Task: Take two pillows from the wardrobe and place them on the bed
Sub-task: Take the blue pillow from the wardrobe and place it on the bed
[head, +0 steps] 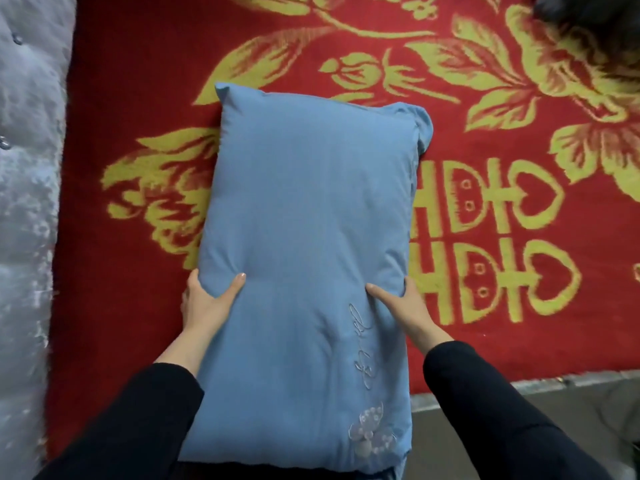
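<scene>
A blue pillow [304, 216] with pale embroidery near its close end lies lengthwise over the bed's red and gold blanket [502, 271]. My left hand [207, 303] grips its left edge, thumb on top. On the right edge my right hand [405, 306] holds it the same way. Both sleeves are black. The pillow's near end sticks out past the bed's front edge. Only this one pillow is in view; the wardrobe is out of sight.
A pale grey tufted headboard [24, 202] runs down the left side. The bed's front edge [540, 382] and a strip of floor [588, 420] show at the lower right. A dark object [588, 12] sits at the top right corner.
</scene>
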Tool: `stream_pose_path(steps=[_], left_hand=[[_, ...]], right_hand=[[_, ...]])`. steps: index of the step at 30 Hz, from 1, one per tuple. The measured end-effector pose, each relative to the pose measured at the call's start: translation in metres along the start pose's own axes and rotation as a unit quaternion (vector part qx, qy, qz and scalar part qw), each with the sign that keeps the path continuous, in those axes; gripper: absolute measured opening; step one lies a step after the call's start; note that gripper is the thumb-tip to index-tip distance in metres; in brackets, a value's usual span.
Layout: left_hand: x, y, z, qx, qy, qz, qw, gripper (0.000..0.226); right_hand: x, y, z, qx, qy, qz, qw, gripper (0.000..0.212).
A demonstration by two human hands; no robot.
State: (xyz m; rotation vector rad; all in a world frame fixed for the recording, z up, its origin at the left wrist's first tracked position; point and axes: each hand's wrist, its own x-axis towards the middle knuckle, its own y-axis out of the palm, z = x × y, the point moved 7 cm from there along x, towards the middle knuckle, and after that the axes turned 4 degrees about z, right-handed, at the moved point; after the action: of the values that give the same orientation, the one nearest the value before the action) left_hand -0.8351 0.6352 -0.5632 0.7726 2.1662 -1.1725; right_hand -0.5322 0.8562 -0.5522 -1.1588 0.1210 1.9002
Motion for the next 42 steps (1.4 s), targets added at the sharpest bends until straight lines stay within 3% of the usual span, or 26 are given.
stream_pose_path(steps=[4,9,14,21,25,29,33,39,42], left_hand=[[0.003,0.000,0.007,-0.042,-0.017,0.030,0.999,0.105],[0.001,-0.009,-0.007,-0.081,-0.013,0.037,0.996,0.090],[-0.009,-0.021,-0.038,-0.149,0.020,-0.022,0.988,0.081],[0.024,-0.070,-0.114,-0.272,0.099,-0.029,0.957,0.052],[0.063,-0.107,-0.169,-0.313,0.137,0.026,0.939,0.057],[0.106,-0.148,-0.221,-0.271,0.190,0.055,0.942,0.063],[0.144,-0.195,-0.270,-0.207,0.264,0.004,0.942,0.074],[0.201,-0.266,-0.336,-0.182,0.357,-0.077,0.913,0.070],[0.223,-0.299,-0.368,-0.155,0.398,-0.175,0.887,0.065]], right_hand=[[0.005,0.011,-0.006,0.099,0.013,0.043,0.994,0.070],[-0.001,0.016,-0.006,0.173,0.087,0.085,0.977,0.061],[-0.003,0.012,0.037,0.227,0.066,0.023,0.971,0.071],[0.023,0.010,0.143,0.225,-0.056,-0.025,0.973,0.061],[0.054,0.024,0.228,0.182,-0.129,-0.018,0.975,0.057],[0.089,0.044,0.310,0.138,-0.199,-0.001,0.970,0.055],[0.124,0.074,0.381,0.108,-0.252,0.034,0.961,0.066],[0.147,0.126,0.486,0.106,-0.370,0.078,0.920,0.073],[0.159,0.147,0.536,0.124,-0.428,0.086,0.891,0.079]])
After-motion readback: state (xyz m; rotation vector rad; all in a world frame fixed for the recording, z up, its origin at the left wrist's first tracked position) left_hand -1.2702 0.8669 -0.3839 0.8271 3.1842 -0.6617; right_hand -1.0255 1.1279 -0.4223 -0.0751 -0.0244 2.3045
